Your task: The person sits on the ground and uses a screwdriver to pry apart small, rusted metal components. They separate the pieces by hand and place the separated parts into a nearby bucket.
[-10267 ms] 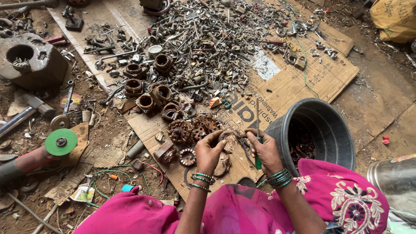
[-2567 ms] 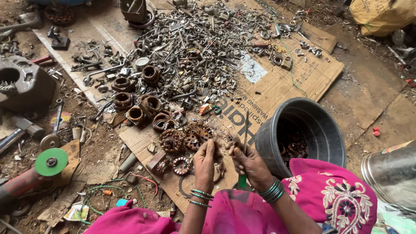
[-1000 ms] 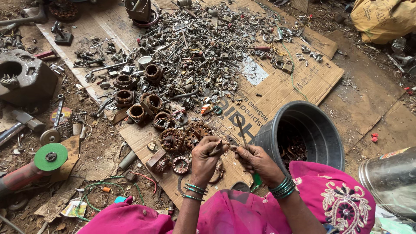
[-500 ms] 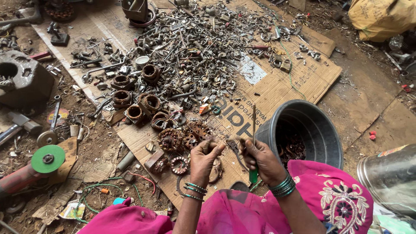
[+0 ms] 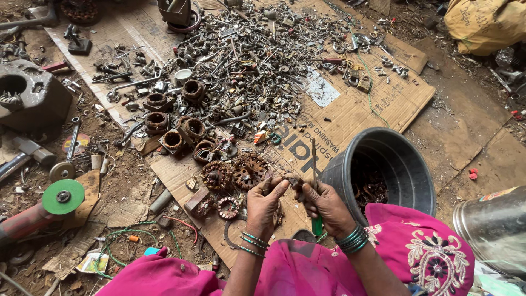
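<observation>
on the left of the cardboard sheet (image 5: 378, 104) a row of rusty motor windings (image 5: 181, 129) lies beside a wide heap of mixed scrap metal (image 5: 257, 60), most of it seemingly unsorted. at the near edge the left hand (image 5: 265, 200) pinches a small metal part (image 5: 293, 181), and the right hand (image 5: 327, 204) is closed on a green-handled screwdriver (image 5: 315, 181), tip up against that part. to the right, the black bucket (image 5: 408, 164) holds only a shallow layer of pieces. half a second ago the screwdriver leaned more; now it stands near upright.
</observation>
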Tool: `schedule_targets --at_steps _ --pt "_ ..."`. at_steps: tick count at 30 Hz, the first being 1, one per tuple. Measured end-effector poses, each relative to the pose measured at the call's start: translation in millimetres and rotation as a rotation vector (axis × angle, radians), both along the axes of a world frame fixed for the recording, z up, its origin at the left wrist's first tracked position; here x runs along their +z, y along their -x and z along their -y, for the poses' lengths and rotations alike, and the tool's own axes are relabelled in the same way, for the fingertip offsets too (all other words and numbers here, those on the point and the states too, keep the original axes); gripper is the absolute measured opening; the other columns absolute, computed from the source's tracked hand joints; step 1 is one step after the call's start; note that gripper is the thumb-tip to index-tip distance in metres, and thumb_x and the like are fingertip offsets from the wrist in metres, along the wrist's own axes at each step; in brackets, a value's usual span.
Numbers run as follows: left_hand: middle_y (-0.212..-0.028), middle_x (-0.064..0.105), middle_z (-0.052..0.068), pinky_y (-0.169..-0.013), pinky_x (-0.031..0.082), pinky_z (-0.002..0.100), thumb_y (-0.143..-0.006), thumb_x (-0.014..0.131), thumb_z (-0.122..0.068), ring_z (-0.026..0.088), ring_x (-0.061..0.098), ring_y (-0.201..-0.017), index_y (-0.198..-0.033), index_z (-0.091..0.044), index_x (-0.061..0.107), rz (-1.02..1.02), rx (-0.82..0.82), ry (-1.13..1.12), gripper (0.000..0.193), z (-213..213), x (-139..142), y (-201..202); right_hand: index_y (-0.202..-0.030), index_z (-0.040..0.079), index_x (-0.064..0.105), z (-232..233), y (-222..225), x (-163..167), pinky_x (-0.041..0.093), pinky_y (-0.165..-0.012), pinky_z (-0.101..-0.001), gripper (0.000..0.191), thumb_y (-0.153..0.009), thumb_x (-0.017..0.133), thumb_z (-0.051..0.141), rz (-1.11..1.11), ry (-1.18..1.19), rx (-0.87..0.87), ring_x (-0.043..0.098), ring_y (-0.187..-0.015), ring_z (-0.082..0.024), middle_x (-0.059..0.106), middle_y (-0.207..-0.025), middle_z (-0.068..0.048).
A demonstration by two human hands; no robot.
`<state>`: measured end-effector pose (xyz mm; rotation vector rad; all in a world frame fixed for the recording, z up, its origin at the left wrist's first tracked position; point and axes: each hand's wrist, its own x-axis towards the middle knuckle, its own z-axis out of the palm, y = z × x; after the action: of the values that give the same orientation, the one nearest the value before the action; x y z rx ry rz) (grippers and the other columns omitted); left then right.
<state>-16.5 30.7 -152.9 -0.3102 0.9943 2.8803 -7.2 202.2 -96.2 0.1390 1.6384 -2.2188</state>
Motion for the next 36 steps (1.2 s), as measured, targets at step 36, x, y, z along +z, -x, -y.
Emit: schedule_targets --at_steps 36 --pt "-0.085 0.072 0.003 -0.067 0.052 0.024 -0.098 0.075 -0.014 0.009 0.063 -0.076 -0.107 0.007 0.075 -0.136 -0.224 0.209 0.023 8 6 -4 -0.083 0.008 0.060 -3 -2 8 0.035 -0.040 -0.0170 0.028 -0.103 0.058 0.028 0.193 0.058 0.090 0.043 -0.047 -0.004 0.071 -0.077 -0.012"
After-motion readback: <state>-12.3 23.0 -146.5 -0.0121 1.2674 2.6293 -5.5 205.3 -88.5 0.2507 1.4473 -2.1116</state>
